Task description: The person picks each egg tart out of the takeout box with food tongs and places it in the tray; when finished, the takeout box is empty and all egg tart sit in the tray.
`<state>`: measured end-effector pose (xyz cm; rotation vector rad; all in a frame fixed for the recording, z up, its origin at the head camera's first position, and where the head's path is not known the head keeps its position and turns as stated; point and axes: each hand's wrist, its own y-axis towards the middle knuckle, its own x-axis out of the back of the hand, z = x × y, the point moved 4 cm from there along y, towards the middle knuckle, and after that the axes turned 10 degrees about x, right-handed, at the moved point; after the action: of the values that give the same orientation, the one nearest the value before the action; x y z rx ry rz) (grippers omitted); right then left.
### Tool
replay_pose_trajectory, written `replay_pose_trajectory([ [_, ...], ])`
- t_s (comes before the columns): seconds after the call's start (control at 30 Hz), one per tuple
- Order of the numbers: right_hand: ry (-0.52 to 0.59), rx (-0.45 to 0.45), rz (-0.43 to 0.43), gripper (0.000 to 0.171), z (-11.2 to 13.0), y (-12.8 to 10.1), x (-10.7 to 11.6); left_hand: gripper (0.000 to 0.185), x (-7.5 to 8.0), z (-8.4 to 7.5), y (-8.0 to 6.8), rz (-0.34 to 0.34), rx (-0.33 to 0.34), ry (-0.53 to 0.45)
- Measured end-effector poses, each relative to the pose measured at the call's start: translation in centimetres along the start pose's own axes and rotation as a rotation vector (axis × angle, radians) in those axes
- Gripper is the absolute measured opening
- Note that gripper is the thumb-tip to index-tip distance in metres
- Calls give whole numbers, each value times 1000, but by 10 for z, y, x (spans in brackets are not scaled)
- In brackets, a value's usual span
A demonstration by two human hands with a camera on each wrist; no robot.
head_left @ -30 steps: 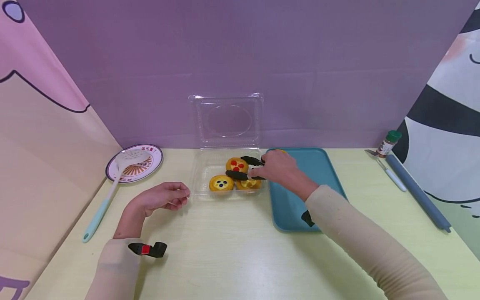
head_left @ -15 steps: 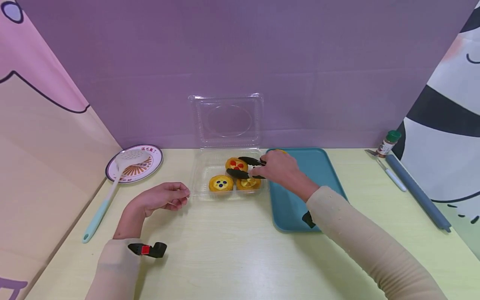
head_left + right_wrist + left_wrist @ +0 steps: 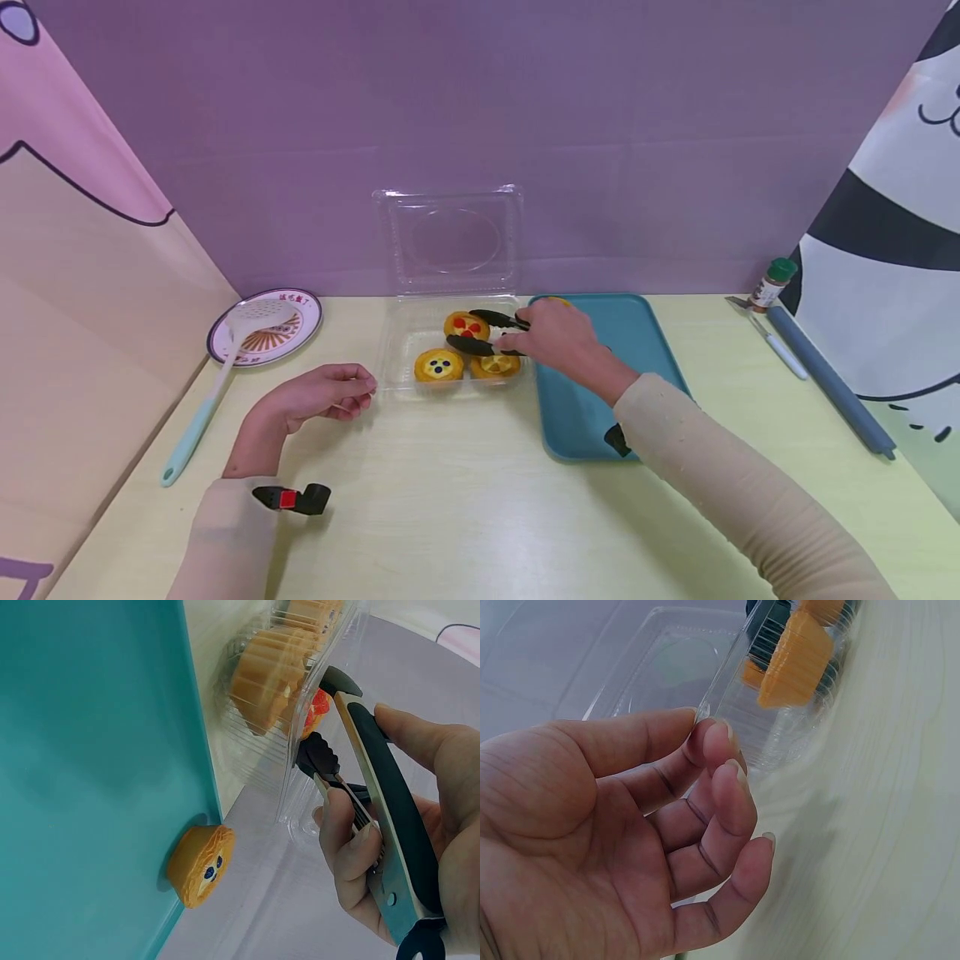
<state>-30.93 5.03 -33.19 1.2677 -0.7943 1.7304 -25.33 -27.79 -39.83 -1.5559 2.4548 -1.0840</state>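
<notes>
My left hand [image 3: 322, 393] pinches the near-left rim of a clear hinged plastic container [image 3: 780, 757] between thumb and index finger, the other fingers loosely bent. In the head view the container's lid [image 3: 453, 242] stands upright at the back. My right hand [image 3: 558, 333] grips black-tipped tongs [image 3: 390, 795], their tips spread over the container. Between and beside the tips is an egg tart with red topping [image 3: 467, 325]. Near it in the container sit a tart with blue berries [image 3: 438, 365] and a yellow-topped tart [image 3: 495, 365], the latter partly hidden by the tongs.
A blue tray [image 3: 585, 433] lies right of the container, with another blueberry-topped tart [image 3: 201, 866] at its far-left corner. At left, a skimmer [image 3: 197, 429] leans on a patterned plate [image 3: 300, 337]. A green-capped jar [image 3: 771, 287], a white-handled utensil [image 3: 783, 354] and a grey-blue roll [image 3: 832, 383] are at right.
The tongs' far tip has shifted slightly left around the red-topped tart, their jaws a little wider apart. My left hand keeps its place at the container's rim.
</notes>
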Motion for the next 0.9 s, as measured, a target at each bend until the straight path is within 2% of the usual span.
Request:
replay_pose_trajectory([
  [0.27,50,-11,13,70,-1,-3,3,31,0,1,0,-1,-4,-3],
  [0.9,52,-10,1,70,-2,-5,4,28,1,0,0,-5,-10,-13],
])
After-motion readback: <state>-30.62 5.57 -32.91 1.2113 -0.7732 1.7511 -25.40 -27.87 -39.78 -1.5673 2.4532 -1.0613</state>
